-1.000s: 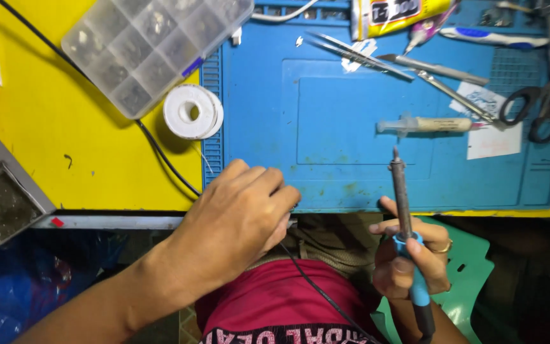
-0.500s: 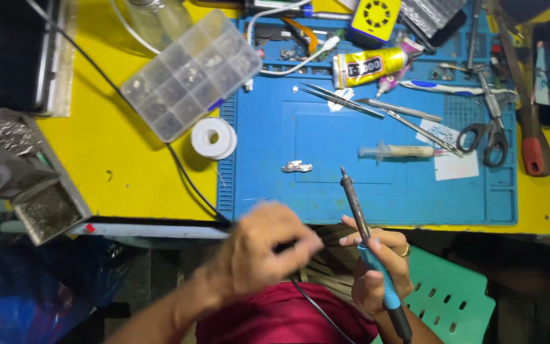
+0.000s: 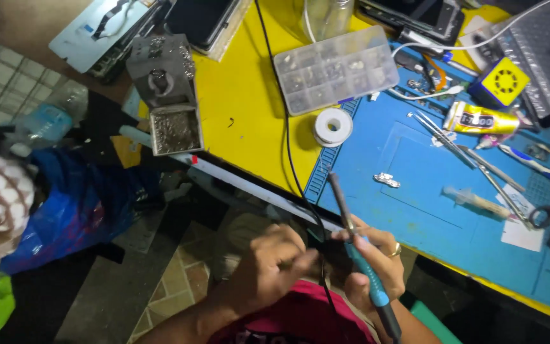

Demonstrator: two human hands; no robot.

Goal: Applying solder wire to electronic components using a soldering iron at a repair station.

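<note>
Pinching something too hidden to identify, left hand (image 3: 268,271); right hand (image 3: 370,264) grip wrapped around soldering iron (image 3: 358,251).

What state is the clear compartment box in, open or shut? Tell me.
Shut: the clear compartment box lies flat on the yellow table, its lid down over the parts.

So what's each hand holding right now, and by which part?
The right hand grips the soldering iron around its blue handle, tip pointing up. The left hand is closed near it; whether it holds anything cannot be told.
</note>
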